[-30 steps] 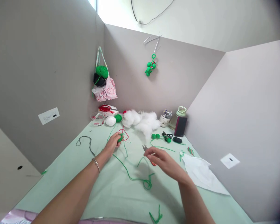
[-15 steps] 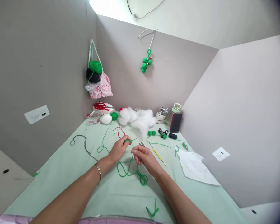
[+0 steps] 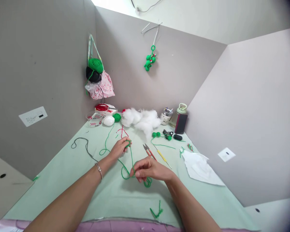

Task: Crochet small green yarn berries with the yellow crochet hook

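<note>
As left hand (image 3: 120, 149) grips green piece (image 3: 128, 143), yarn (image 3: 131, 156) reaches right hand (image 3: 148, 169)

While, in the head view, left fingers clamp the piece over the table (image 3: 116, 199)'s middle, right fingers curl at the yarn nearer the front edge; whether they pinch it cannot be told.

green yarn (image 3: 131, 156): matt, fibrous | stuffing (image 3: 145, 120): fluffy, matt | snips' blades (image 3: 145, 148): smooth metal | tablecloth (image 3: 125, 206): matt cloth

Illumination: bright, diffuse, apparently from upper left. Soft shadow lies below the right hand (image 3: 153, 169). Right picture edge: dark, blurred. Side walls (image 3: 256, 112) stretched.
</note>
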Tool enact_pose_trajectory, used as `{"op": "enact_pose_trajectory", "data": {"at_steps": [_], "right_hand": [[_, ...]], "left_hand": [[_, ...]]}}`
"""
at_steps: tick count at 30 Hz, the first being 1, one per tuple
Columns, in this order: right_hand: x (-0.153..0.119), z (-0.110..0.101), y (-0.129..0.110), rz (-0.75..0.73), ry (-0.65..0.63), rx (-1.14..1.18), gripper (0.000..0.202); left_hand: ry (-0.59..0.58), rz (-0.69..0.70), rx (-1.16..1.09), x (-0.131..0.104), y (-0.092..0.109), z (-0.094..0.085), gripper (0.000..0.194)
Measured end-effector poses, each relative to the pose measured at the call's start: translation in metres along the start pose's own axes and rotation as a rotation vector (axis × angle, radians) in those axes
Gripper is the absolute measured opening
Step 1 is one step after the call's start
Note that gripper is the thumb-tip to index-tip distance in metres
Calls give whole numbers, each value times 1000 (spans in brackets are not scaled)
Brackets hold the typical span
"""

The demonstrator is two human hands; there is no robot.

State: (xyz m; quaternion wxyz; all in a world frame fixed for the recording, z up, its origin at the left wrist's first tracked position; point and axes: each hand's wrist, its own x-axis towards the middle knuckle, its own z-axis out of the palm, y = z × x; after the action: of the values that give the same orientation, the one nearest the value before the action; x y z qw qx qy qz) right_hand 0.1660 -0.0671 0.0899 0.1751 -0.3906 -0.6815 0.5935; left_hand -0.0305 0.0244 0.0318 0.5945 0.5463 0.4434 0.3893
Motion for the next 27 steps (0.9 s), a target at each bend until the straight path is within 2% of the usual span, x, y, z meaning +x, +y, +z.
{"op": "enact_pose_trajectory", "data": {"at_steps": [1,2,3,6,9,12,15,19,23,27], "right_hand": [[-3,-6,0,36,84,-139,34],[-6,-14,1,92,237,-361,30],[-10,-24,3,140,389,-469,26],[-22,-56,12,281,675,-618,30],[-29,-76,27,416,745,-691,13],[-26,-78,38,455,702,-661,23],[-22,-75,35,348,702,-542,24],[-26,-68,14,21,736,-275,27],[-28,-50,-6,-273,838,-9,37],[-22,-28,-13,-444,872,186,34]], "left_hand": [[2,3,-9,-1,1,1,38],[5,7,-19,-3,3,2,38],[10,15,-30,-5,5,2,38],[47,53,-70,-10,12,4,37],[118,101,-122,-14,19,3,37],[155,132,-184,-19,26,4,36],[72,133,-250,-29,36,10,28],[-147,105,-355,-47,50,22,7],[-261,97,-439,-59,58,28,13],[-318,95,-458,-62,60,28,14]]}}
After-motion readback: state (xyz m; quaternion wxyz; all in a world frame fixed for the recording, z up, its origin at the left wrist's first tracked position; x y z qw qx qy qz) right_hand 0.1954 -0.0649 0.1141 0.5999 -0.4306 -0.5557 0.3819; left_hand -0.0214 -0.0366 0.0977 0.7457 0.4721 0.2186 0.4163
